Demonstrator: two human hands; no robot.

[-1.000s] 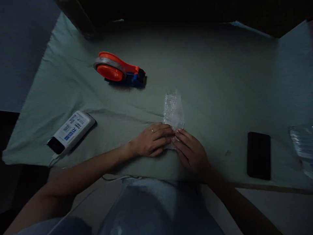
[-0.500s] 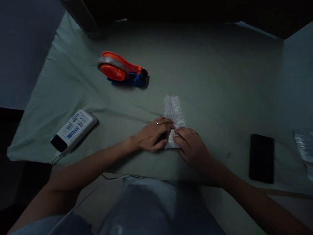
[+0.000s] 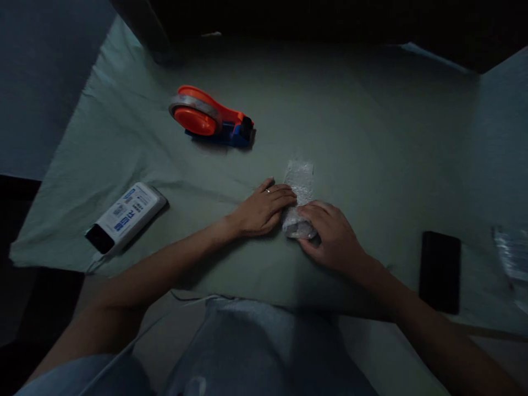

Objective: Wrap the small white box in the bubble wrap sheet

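A narrow strip of clear bubble wrap [image 3: 300,181] lies on the pale green cloth [image 3: 350,126], its near end rolled into a small bundle. My left hand [image 3: 264,209], with a ring on one finger, presses its curled fingers on the roll's left side. Closed round the roll's right end, my right hand [image 3: 332,236] grips it from the near side. The far end of the strip lies flat beyond both hands.
An orange and blue tape dispenser [image 3: 210,117] lies at the back left. A white power bank with blue print [image 3: 126,217] rests near the cloth's left edge. A black phone [image 3: 439,271] lies at the right, with clear plastic [image 3: 511,253] beyond it.
Both hands have moved away from me along the strip, rolling it up. The flat part is shorter and the rolled bundle thicker.
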